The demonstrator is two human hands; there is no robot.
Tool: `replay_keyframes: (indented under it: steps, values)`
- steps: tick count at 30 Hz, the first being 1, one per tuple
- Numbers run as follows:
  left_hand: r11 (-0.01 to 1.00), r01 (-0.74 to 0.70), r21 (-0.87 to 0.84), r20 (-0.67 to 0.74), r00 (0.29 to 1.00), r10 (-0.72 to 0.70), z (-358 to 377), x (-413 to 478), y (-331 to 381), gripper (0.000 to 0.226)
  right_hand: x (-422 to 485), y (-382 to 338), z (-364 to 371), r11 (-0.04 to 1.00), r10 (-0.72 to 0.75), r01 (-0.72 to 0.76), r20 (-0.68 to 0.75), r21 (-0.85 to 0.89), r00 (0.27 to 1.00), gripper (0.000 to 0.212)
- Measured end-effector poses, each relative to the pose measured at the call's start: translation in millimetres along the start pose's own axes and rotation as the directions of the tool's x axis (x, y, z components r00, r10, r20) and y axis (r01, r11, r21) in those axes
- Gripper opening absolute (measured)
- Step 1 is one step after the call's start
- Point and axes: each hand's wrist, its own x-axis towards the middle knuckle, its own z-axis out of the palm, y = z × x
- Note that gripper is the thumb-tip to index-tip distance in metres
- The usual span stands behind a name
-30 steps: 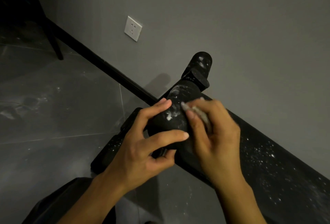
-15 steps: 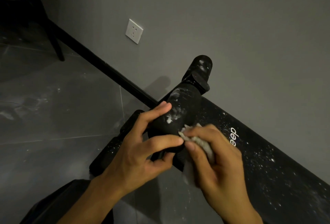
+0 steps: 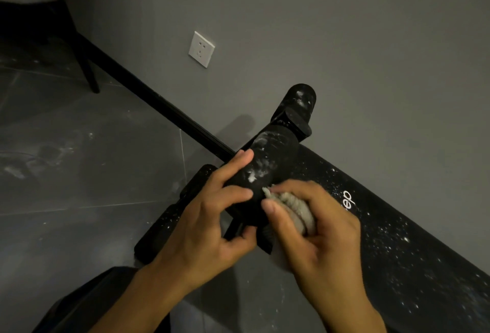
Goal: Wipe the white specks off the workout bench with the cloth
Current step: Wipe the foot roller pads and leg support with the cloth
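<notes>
The black workout bench pad (image 3: 403,250) runs from the centre to the lower right, dusted with white specks. At its near end a black foam roller (image 3: 267,163) carries white smears. My left hand (image 3: 212,221) grips the roller's near end, fingers curled over it. My right hand (image 3: 313,229) holds a bunched grey cloth (image 3: 297,210) and presses it against the roller's lower right side. A second speckled roller end (image 3: 302,102) stands behind.
The bench's black floor bar (image 3: 169,216) lies below my left hand, also speckled. A grey wall with a white socket (image 3: 201,49) is close behind. A dark chair leg (image 3: 87,72) stands at the upper left on the grey tiled floor.
My right hand drew the cloth down the roller from its upper part toward its near end. My left hand kept its grip on the roller.
</notes>
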Motion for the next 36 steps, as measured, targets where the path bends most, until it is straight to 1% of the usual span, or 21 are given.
replay_keyframes:
  steps: [2, 5, 7, 8, 9, 10, 12, 14, 15, 17, 19, 20, 22, 24, 26, 28, 30, 32, 34, 36]
  values:
    - [0.998, 0.045, 0.045, -0.021, 0.999, -0.044, 4, -2, 6, 0.066, 12, 5, 2, 0.999, 0.051, -0.051, -0.042, 0.004, 0.998, 0.010]
    - [0.982, 0.142, 0.121, -0.130, 0.983, -0.126, 13, -5, 14, 0.069, 33, 18, 6, 0.985, 0.173, -0.171, -0.114, 0.028, 0.978, 0.012]
    - [0.978, 0.159, 0.138, -0.175, 0.975, -0.134, 14, -6, 16, 0.065, 37, 20, 13, 0.954, 0.282, -0.258, -0.159, 0.155, 0.946, 0.020]
    - [0.978, 0.154, 0.139, -0.180, 0.975, -0.128, 13, -6, 16, 0.064, 34, 18, 15, 0.940, 0.306, -0.269, -0.172, 0.212, 0.936, 0.024]
    - [0.981, 0.143, 0.134, -0.176, 0.977, -0.118, 11, -6, 15, 0.063, 29, 14, 16, 0.940, 0.288, -0.246, -0.166, 0.235, 0.943, 0.025]
    - [0.984, 0.126, 0.129, -0.165, 0.981, -0.104, 9, -6, 13, 0.061, 22, 12, 14, 0.951, 0.240, -0.204, -0.140, 0.233, 0.961, 0.023]
    - [0.986, 0.077, 0.148, -0.135, 0.989, -0.057, 6, -5, 10, 0.057, 9, 8, 8, 0.968, 0.144, -0.127, -0.065, 0.216, 0.987, 0.016]
    - [0.982, 0.031, 0.186, -0.100, 0.995, -0.012, 4, -4, 6, 0.056, 7, 10, 1, 0.980, 0.093, -0.086, -0.028, 0.180, 0.995, 0.014]
    - [0.979, 0.010, 0.202, -0.078, 0.997, 0.006, 2, -4, 5, 0.056, 11, 13, -1, 0.985, 0.093, -0.086, -0.042, 0.149, 0.995, 0.013]
    - [0.976, -0.028, 0.217, -0.032, 0.999, 0.035, 0, -4, 2, 0.056, 23, 21, 3, 0.982, 0.167, -0.154, -0.117, 0.112, 0.979, 0.011]
    - [0.976, -0.035, 0.215, 0.001, 0.999, 0.035, -2, -3, 2, 0.051, 31, 25, 10, 0.963, 0.260, -0.240, -0.184, 0.125, 0.948, 0.009]
    - [0.975, -0.028, 0.220, 0.012, 1.000, 0.026, -3, -2, 3, 0.048, 31, 24, 13, 0.956, 0.281, -0.256, -0.196, 0.140, 0.940, 0.008]
    - [0.974, -0.020, 0.226, 0.024, 1.000, 0.015, -4, -2, 3, 0.046, 23, 18, 11, 0.966, 0.228, -0.203, -0.154, 0.159, 0.961, 0.009]
    - [0.976, -0.025, 0.215, 0.027, 0.999, 0.019, -5, -3, 2, 0.045, 10, 9, 4, 0.977, 0.125, -0.113, -0.054, 0.178, 0.991, 0.008]
    - [0.978, -0.027, 0.207, 0.025, 0.999, 0.022, -5, -3, 1, 0.047, 4, 6, -2, 0.986, 0.057, -0.058, 0.011, 0.153, 0.998, 0.009]
    - [0.977, -0.023, 0.211, 0.018, 1.000, 0.019, -5, -2, 1, 0.047, 12, 11, -1, 0.990, 0.083, -0.080, -0.027, 0.121, 0.996, 0.009]
    - [0.978, -0.014, 0.209, 0.012, 1.000, 0.012, -4, -2, 2, 0.044, 25, 18, 3, 0.976, 0.191, -0.178, -0.100, 0.124, 0.976, 0.009]
    - [0.979, -0.010, 0.204, 0.011, 1.000, 0.008, -3, -1, 2, 0.041, 33, 23, 6, 0.969, 0.240, -0.228, -0.125, 0.098, 0.963, 0.009]
    - [0.980, -0.011, 0.201, 0.011, 1.000, 0.009, -4, -2, 2, 0.042, 28, 18, 5, 0.978, 0.194, -0.186, -0.088, 0.091, 0.977, 0.011]
    - [0.980, -0.014, 0.200, 0.019, 1.000, 0.010, -5, -3, 1, 0.046, 15, 9, 0, 0.990, 0.102, -0.099, -0.025, 0.103, 0.994, 0.011]
